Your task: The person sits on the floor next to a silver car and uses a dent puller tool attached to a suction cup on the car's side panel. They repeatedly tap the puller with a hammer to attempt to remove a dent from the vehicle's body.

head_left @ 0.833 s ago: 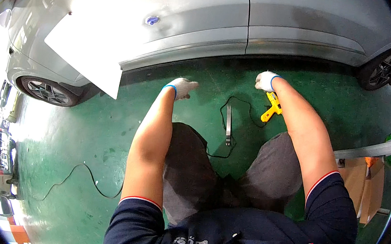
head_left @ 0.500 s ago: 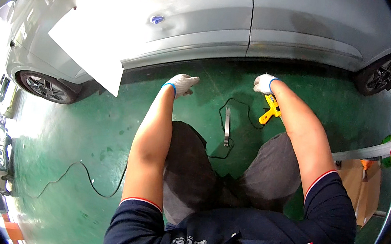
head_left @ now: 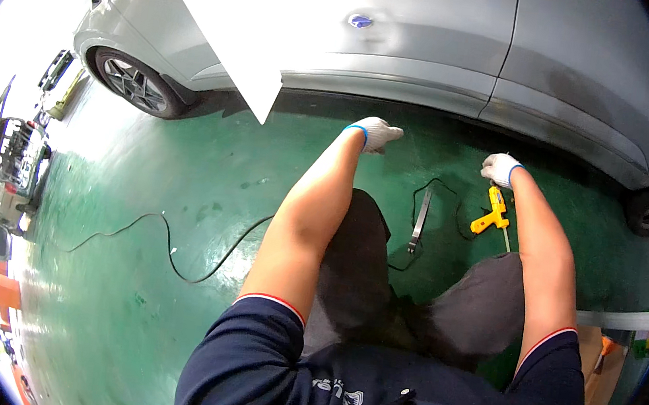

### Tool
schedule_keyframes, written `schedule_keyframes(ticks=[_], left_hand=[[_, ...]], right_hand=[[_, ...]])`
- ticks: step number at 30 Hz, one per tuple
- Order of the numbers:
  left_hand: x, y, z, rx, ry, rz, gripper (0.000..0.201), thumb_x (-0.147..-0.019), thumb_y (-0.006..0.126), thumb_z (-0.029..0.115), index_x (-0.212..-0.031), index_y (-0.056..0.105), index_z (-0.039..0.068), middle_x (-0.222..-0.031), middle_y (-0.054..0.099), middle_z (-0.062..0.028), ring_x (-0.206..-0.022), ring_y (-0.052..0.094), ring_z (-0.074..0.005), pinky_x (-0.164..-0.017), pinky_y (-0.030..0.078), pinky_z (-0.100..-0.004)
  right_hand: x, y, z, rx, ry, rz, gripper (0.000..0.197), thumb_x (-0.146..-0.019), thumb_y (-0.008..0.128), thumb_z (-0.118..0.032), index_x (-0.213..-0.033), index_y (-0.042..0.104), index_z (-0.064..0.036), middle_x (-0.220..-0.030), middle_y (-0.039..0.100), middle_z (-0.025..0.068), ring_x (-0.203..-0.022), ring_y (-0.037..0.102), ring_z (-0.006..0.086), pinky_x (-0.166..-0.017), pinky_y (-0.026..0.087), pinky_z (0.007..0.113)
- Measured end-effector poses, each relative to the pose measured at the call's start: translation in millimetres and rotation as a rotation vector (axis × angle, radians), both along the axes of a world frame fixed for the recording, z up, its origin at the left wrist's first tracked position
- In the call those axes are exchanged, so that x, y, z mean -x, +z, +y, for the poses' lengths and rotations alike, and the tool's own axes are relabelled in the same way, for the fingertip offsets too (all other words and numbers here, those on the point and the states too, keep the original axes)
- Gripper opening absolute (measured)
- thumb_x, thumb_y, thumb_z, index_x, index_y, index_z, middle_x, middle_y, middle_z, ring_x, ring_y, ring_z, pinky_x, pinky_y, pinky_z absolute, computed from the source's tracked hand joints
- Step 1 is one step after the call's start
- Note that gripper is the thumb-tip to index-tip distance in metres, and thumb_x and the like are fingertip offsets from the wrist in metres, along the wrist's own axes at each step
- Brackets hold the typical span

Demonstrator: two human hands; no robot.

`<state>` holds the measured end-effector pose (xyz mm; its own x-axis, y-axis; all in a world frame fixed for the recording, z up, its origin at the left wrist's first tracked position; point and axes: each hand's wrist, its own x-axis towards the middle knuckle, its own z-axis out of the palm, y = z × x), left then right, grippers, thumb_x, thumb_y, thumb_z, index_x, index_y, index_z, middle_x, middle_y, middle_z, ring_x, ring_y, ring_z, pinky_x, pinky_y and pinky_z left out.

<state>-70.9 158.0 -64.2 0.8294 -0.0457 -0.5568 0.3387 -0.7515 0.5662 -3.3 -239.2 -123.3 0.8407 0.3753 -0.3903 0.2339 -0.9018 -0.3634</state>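
Observation:
My left hand [head_left: 381,135], in a white knit glove with a blue cuff, is held out in front of the car's side, its fingers curled. Likewise gloved, my right hand [head_left: 498,169] is closed just above a yellow glue gun [head_left: 491,213] on the floor, with a pale glue stick out of its back end. Whether either hand holds something small is hidden. Between my knees and the car lies a flat metal bar [head_left: 420,223] beside a dark cord. A small blue piece [head_left: 360,22] sits on the silver car door [head_left: 430,46].
A white panel [head_left: 238,49] juts out from the car's side at the left, near a wheel [head_left: 136,83]. A black cable [head_left: 170,247] runs across the green floor [head_left: 128,308]. An open cardboard box [head_left: 600,386] stands at my right, and another vehicle [head_left: 13,159] is far left.
My view has turned, so the car, floor things and hands appear farther right. Both hands stay curled, and the glue gun's stick now shows beside my right forearm.

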Motion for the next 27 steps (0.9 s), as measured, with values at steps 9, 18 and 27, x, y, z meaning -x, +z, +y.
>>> schedule_keyframes(ticks=[9,18,27], left_hand=[[-13.0,-13.8,5.3,-0.004,-0.036,0.005,0.067,-0.102,0.059,0.054,-0.139,0.064,-0.002,-0.131,0.072,-0.0209,-0.104,0.077,-0.0298,-0.087,0.06,-0.0417],[-8.6,-17.7,5.8,0.006,-0.032,-0.034,0.067,-0.1,0.06,0.055,-0.135,0.068,-0.002,-0.117,0.077,-0.0193,-0.101,0.077,-0.028,-0.081,0.058,-0.0396],[-12.2,-26.6,19.8,-0.18,-0.4,-0.252,0.062,-0.101,0.062,0.051,-0.136,0.064,-0.001,-0.129,0.071,-0.0164,-0.097,0.074,-0.0253,-0.085,0.059,-0.0382]], right_hand=[[6.0,11.6,4.3,-0.029,-0.085,0.069,0.046,-0.088,0.072,-0.026,-0.127,0.073,-0.0019,-0.095,0.078,0.0159,-0.079,0.075,0.0262,-0.074,0.06,0.041],[0.5,-1.6,2.1,-0.034,-0.073,0.059,0.042,-0.09,0.072,-0.023,-0.125,0.074,-0.001,-0.095,0.079,0.015,-0.076,0.075,0.0233,-0.071,0.061,0.04],[-13.2,-7.3,6.4,0.171,0.125,0.018,0.051,-0.087,0.066,-0.036,-0.125,0.074,-0.0028,-0.107,0.079,0.0176,-0.09,0.077,0.0307,-0.084,0.061,0.042]])
